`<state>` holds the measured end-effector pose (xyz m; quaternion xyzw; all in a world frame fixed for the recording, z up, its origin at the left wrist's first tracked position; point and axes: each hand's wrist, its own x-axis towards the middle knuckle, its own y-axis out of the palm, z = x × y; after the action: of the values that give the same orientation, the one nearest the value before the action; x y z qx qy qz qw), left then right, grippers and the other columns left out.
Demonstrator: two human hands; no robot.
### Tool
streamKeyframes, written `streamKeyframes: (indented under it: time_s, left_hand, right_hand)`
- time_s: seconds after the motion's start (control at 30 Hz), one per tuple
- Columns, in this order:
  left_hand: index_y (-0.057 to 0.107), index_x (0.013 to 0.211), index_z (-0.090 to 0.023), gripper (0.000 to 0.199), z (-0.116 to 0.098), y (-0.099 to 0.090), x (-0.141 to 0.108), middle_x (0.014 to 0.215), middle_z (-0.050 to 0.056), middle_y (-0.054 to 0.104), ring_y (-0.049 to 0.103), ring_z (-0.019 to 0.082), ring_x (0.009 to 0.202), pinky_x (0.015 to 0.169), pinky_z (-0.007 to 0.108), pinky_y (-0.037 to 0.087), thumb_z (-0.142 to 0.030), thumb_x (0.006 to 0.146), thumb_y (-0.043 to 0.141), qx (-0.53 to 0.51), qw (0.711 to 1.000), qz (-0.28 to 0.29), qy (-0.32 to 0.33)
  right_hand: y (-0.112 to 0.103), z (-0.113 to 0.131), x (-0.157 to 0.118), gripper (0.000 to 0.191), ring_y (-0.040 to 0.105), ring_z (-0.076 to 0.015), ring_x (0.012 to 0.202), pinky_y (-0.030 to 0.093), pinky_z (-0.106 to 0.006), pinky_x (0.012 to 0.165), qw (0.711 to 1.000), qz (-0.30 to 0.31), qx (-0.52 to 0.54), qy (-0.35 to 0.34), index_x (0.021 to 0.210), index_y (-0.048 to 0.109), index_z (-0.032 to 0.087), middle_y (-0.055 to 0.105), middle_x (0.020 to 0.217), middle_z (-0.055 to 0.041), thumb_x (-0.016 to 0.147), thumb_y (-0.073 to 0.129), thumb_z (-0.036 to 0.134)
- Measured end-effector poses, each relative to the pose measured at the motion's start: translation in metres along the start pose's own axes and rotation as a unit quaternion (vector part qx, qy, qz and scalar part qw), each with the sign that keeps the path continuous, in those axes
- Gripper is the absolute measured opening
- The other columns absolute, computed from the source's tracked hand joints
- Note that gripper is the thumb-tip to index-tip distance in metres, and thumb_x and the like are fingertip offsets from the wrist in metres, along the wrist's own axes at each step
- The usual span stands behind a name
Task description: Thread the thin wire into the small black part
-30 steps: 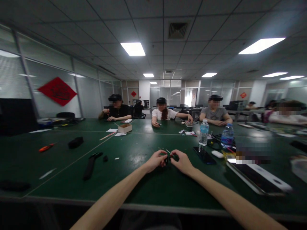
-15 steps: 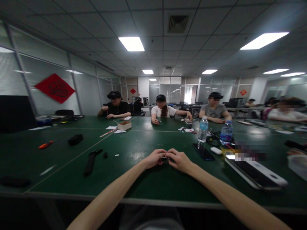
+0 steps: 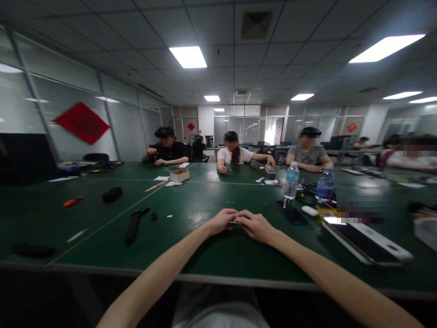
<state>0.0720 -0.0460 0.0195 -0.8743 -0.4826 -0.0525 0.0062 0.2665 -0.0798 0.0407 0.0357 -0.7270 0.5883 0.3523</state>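
Note:
Just above the green table (image 3: pixel 211 255), my left hand (image 3: pixel 222 221) and my right hand (image 3: pixel 254 225) meet at the middle of the view. Both are closed, fingers curled toward each other, around a small thin object (image 3: pixel 235 222) with a pale edge. Most of it is covered by the fingers, and I cannot make out what it is. A dark phone (image 3: pixel 292 212) lies flat to the right of my right hand.
Right: water bottle (image 3: pixel 291 181), second bottle (image 3: pixel 325 186), white mouse (image 3: pixel 310 211), large white device (image 3: pixel 368 241). Left: black tool-like item (image 3: pixel 134 226), black block (image 3: pixel 112 195), orange-handled tool (image 3: pixel 73 201). Beyond: small box (image 3: pixel 179 176); three people sit across the table.
The whole view has shifted slightly. My right fingers now lie further over the small object, and less of its dark part shows between my hands.

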Motion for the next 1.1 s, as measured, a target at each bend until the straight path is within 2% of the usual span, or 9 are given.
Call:
streamKeyframes:
  time_s: [0.13,0.27,0.43,0.53,0.7,0.83,0.97,1.1]
  left_hand:
    - [0.06,0.084,-0.01,0.027,0.0,0.0,-0.001,0.062,-0.001,0.051,0.043,0.006,0.045,0.042,0.019,0.027,-0.035,0.073,0.061,-0.014,1.0,-0.001,-0.003]
    - [0.06,0.094,-0.011,0.037,-0.001,-0.001,-0.001,0.073,0.004,0.058,0.045,0.005,0.046,0.041,0.019,0.026,-0.043,0.076,0.057,-0.018,0.999,-0.006,-0.029]
    - [0.059,0.095,-0.01,0.036,-0.003,-0.002,-0.001,0.087,0.01,0.062,0.046,0.005,0.047,0.04,0.018,0.025,-0.04,0.076,0.058,0.001,0.999,0.031,-0.027]
    - [0.06,0.092,-0.01,0.032,-0.003,-0.003,-0.001,0.087,0.008,0.062,0.047,0.005,0.046,0.039,0.018,0.025,-0.039,0.077,0.057,0.01,1.0,0.021,-0.006]
    - [0.059,0.091,-0.012,0.028,-0.005,-0.007,0.003,0.089,0.007,0.063,0.052,0.006,0.048,0.039,0.017,0.029,-0.037,0.077,0.057,0.035,0.999,-0.029,0.027]
    - [0.054,0.097,-0.015,0.028,-0.004,-0.012,0.008,0.098,0.01,0.064,0.06,0.01,0.056,0.043,0.018,0.037,-0.035,0.077,0.058,0.001,0.996,-0.084,0.034]
    - [0.045,0.1,-0.017,0.033,-0.002,-0.013,0.009,0.102,0.012,0.063,0.065,0.016,0.069,0.056,0.026,0.048,-0.025,0.073,0.063,-0.074,0.99,-0.114,0.033]
    - [0.042,0.101,-0.017,0.036,-0.005,-0.014,0.007,0.107,0.015,0.061,0.065,0.018,0.079,0.065,0.031,0.05,-0.026,0.074,0.064,-0.112,0.985,-0.127,0.035]
  right_hand:
    - [0.006,-0.004,0.002,0.025,0.057,-0.0148,0.087,0.047,-0.027,0.076,0.997,-0.041,0.034,0.058,0.111,0.054,0.026,0.053,0.111,-0.0049,0.087,0.049,0.024]
    - [0.011,-0.013,0.003,0.018,0.056,-0.0159,0.085,0.046,-0.028,0.076,0.987,-0.086,0.06,0.123,0.098,0.059,0.023,0.056,0.099,-0.0046,0.083,0.056,0.032]
    - [0.01,-0.026,0.0,0.023,0.056,-0.0174,0.083,0.045,-0.03,0.075,0.97,-0.135,0.058,0.193,0.095,0.06,0.021,0.057,0.094,-0.0047,0.08,0.059,0.039]
    - [0.008,-0.032,-0.001,0.023,0.056,-0.0179,0.082,0.045,-0.031,0.075,0.964,-0.15,0.05,0.215,0.093,0.061,0.021,0.057,0.092,-0.005,0.08,0.059,0.04]
    - [0.007,-0.036,-0.001,0.019,0.056,-0.0175,0.082,0.044,-0.03,0.075,0.964,-0.149,0.045,0.214,0.092,0.061,0.02,0.058,0.091,-0.0048,0.082,0.056,0.036]
    - [0.008,-0.033,-0.001,0.015,0.056,-0.0167,0.08,0.044,-0.03,0.074,0.972,-0.123,0.051,0.195,0.091,0.061,0.02,0.059,0.088,-0.0044,0.083,0.054,0.031]
    - [0.009,-0.029,-0.001,0.015,0.056,-0.0163,0.079,0.044,-0.029,0.074,0.979,-0.093,0.062,0.172,0.092,0.061,0.02,0.059,0.088,-0.0047,0.083,0.053,0.028]
    - [0.009,-0.026,-0.002,0.017,0.056,-0.0159,0.08,0.044,-0.028,0.074,0.983,-0.064,0.072,0.153,0.096,0.061,0.02,0.06,0.091,-0.0051,0.083,0.052,0.026]
